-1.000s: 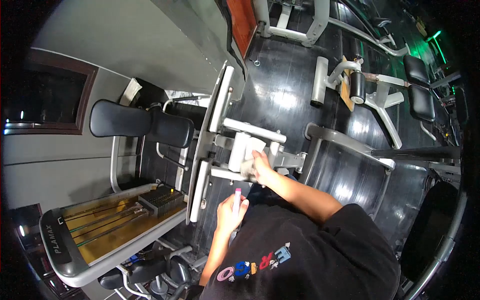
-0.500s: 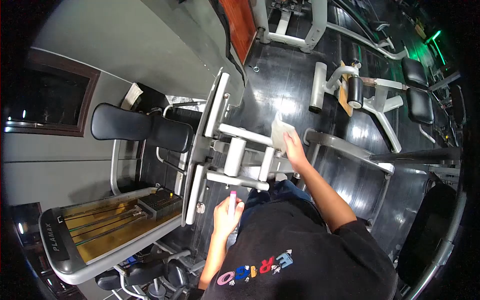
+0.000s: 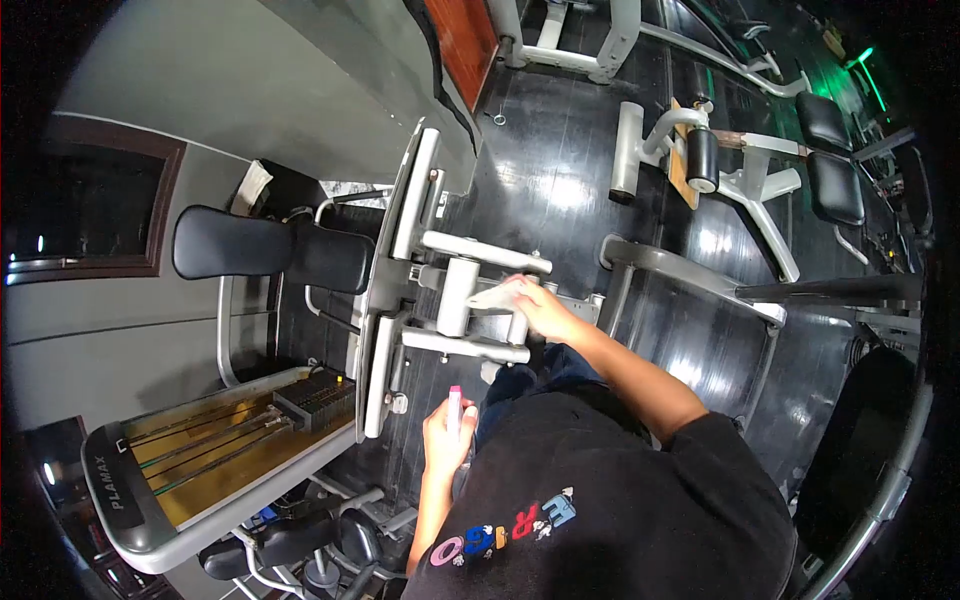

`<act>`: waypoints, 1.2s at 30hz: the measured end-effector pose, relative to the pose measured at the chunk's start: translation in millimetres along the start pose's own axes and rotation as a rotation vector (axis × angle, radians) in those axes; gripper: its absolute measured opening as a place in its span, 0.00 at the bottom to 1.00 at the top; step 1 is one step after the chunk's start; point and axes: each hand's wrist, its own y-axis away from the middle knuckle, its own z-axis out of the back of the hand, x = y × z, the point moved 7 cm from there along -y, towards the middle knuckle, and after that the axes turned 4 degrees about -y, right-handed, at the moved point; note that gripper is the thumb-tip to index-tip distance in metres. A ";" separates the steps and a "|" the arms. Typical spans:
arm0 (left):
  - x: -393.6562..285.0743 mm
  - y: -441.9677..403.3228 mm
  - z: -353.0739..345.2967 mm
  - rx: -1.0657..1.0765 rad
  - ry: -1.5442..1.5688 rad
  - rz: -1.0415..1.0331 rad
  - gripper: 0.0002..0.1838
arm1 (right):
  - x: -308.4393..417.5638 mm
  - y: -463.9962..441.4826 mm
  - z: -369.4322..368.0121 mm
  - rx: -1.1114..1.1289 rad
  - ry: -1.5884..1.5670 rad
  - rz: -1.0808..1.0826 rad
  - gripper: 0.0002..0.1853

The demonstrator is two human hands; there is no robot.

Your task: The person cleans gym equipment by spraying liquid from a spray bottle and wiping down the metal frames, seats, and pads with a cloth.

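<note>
My left hand point(image 3: 447, 440) is wrapped round a small white bottle point(image 3: 455, 410) with a pink top, low in front of my shirt. Between the light grey bars of a machine frame point(image 3: 470, 347), my right hand point(image 3: 538, 305) grips a pale cloth point(image 3: 497, 297). The cloth reaches toward the short upright white bar point(image 3: 458, 296) and seems to touch it. Part of the cloth is hidden by my fingers.
At the left are a black padded seat point(image 3: 235, 243) and a weight stack housing point(image 3: 130, 490). A curved grey frame point(image 3: 680, 277) stands to the right, with another padded machine point(image 3: 775, 185) beyond. Dark floor point(image 3: 560, 150) lies ahead.
My right hand first moved right and away from the white bar with the cloth, then came back left to it. My left hand still holds the bottle, nearly unmoved.
</note>
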 end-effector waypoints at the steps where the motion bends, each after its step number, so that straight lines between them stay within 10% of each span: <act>1: 2.7 -1.8 1.3 0.015 -0.009 0.001 0.10 | -10.8 11.6 5.5 -0.038 -0.085 -0.029 0.22; 21: -10.3 6.3 64.5 0.424 -0.020 -0.611 0.10 | 47.4 136.2 -94.4 -0.491 -0.639 0.118 0.25; 36: -2.4 96.5 24.1 0.870 -0.228 -0.935 0.14 | -22.1 320.3 -182.0 -0.876 -0.260 -0.029 0.22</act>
